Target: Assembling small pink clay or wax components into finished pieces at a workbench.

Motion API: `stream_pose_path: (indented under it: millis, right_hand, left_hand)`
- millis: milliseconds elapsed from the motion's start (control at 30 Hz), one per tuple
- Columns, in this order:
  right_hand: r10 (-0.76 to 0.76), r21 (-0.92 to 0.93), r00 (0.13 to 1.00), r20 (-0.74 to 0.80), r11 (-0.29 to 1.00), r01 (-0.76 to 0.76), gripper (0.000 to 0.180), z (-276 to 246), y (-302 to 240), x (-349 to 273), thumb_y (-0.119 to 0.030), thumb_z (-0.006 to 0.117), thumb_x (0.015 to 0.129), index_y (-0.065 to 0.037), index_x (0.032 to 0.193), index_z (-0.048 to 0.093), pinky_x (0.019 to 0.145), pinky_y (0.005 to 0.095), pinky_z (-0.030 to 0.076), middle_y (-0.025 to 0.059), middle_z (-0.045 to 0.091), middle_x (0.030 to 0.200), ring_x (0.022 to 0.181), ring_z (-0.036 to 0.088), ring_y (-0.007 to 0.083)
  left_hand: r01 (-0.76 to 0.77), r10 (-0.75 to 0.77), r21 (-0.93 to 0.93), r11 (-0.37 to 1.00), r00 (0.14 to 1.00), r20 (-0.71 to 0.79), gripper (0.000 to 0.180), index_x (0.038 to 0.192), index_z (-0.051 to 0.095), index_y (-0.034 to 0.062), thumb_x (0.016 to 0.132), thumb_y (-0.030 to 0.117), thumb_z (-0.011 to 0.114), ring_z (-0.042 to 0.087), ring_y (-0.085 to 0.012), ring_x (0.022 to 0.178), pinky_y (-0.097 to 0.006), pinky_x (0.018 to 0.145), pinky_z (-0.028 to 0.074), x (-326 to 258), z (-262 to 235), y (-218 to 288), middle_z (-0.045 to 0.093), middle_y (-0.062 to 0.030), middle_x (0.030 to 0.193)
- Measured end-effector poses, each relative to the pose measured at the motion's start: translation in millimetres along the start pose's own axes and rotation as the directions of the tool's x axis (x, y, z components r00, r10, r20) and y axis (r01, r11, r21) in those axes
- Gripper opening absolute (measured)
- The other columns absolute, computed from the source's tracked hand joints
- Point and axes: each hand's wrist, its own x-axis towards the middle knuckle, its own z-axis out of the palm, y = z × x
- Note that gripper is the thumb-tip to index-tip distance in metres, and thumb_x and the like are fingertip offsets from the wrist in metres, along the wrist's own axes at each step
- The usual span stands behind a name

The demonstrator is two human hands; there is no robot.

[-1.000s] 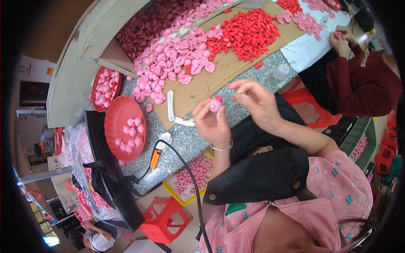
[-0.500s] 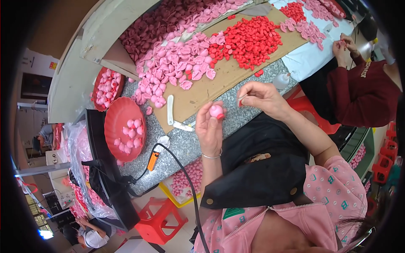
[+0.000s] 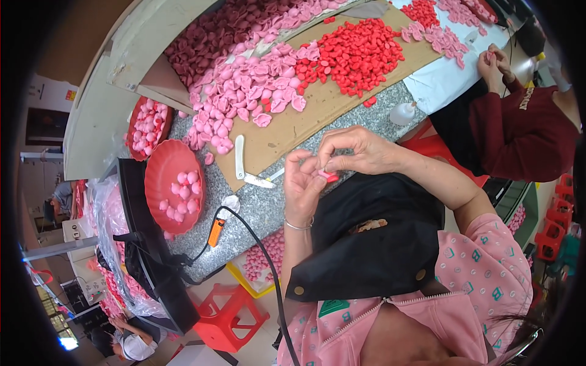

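My left hand [image 3: 301, 190] is closed around a small pink rubbery ball with a red part [image 3: 330, 177], mostly covered by my fingers. From the right, my right hand [image 3: 359, 149] meets it, thumb and forefinger pinched against the pink piece; what lies between those fingertips is hidden. Both hands are over the near edge of the speckled stone table, above a black apron [image 3: 366, 207]. Left of them lies a white-handled folding knife [image 3: 239, 157], its blade out on the tabletop. Beyond are a heap of pink ball-and-petal pieces [image 3: 244, 91] and a heap of red pieces [image 3: 360, 55].
A red scalloped bowl [image 3: 155, 183] with several pink balls stands at the left, a fuller red bowl [image 3: 135, 113] behind it. An orange-and-black cable device [image 3: 215, 232] lies near the edge. A white squeeze bottle [image 3: 403, 113] stands right. A co-worker in maroon [image 3: 519, 134] sits at the right.
My right hand has moved left and down, bringing its pinched fingers, which held a small red piece, against the pink ball. My left hand has turned so the ball is mostly hidden.
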Motion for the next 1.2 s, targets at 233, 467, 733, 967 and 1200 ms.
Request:
stream_pose_path:
  millis: [233, 467, 733, 967, 1200]
  right_hand:
    - [0.229, 0.034, 0.943, -0.242, 0.973, -0.228, 0.008, 14, 0, 2, -0.009, 0.06, 0.087, -0.001, 0.088, 0.059, 0.065, 0.0226, 0.046, 0.0018, 0.061, 0.075, 0.069, 0.058, 0.0082]
    - [0.223, 0.474, 0.939, -0.262, 0.877, -0.076, 0.012, 2, 3, -8, -0.015, 0.058, 0.091, -0.005, 0.096, 0.057, 0.078, 0.0257, 0.046, 0.0026, 0.062, 0.091, 0.085, 0.058, 0.0097]
    - [0.316, 0.534, 0.934, -0.168, 0.825, -0.183, 0.014, 7, -6, -17, -0.008, 0.062, 0.087, -0.003, 0.1, 0.059, 0.077, 0.0235, 0.049, 0.0022, 0.062, 0.088, 0.085, 0.059, 0.0087]
    - [0.121, 0.401, 0.979, -0.166, 0.915, -0.045, 0.006, 4, 10, -16, -0.005, 0.064, 0.084, -0.004, 0.09, 0.061, 0.078, 0.0259, 0.049, 0.0077, 0.058, 0.104, 0.089, 0.059, 0.0125]
    - [0.129, 0.332, 0.992, -0.008, 0.936, -0.119, 0.006, 5, -7, -13, -0.005, 0.064, 0.084, -0.002, 0.086, 0.06, 0.078, 0.0261, 0.048, 0.0052, 0.058, 0.095, 0.09, 0.058, 0.0105]
  left_hand:
    - [0.012, -0.012, 0.012, 1.0, 1.0, -0.009, 0.065, 0.132, 0.027, 0.0066, 0.08, -0.004, 0.065, 0.059, -0.02, 0.099, -0.031, 0.086, 0.049, 4, 19, -5, 0.057, -0.018, 0.112]
    - [0.013, -0.012, -0.037, 0.999, 1.0, 0.008, 0.046, 0.123, 0.043, 0.0018, 0.086, 0.019, 0.064, 0.054, -0.0201, 0.091, -0.03, 0.083, 0.044, -9, 6, 3, 0.056, -0.018, 0.108]
    - [0.005, 0.001, -0.228, 0.974, 1.0, 0.029, 0.034, 0.119, 0.048, -0.0009, 0.091, 0.017, 0.056, 0.052, -0.0194, 0.092, -0.03, 0.084, 0.042, -8, 0, 6, 0.054, -0.0184, 0.111]
    - [0.042, -0.038, -0.225, 0.974, 0.999, 0.02, 0.035, 0.119, 0.047, 0.0007, 0.092, 0.021, 0.054, 0.053, -0.0211, 0.089, -0.032, 0.08, 0.043, -2, 1, 5, 0.054, -0.0172, 0.107]
    - [0.143, -0.131, -0.153, 0.978, 0.988, 0.082, 0.049, 0.126, 0.031, 0.0072, 0.088, 0.016, 0.061, 0.056, -0.0212, 0.09, -0.032, 0.079, 0.046, -3, 3, 5, 0.055, -0.015, 0.105]
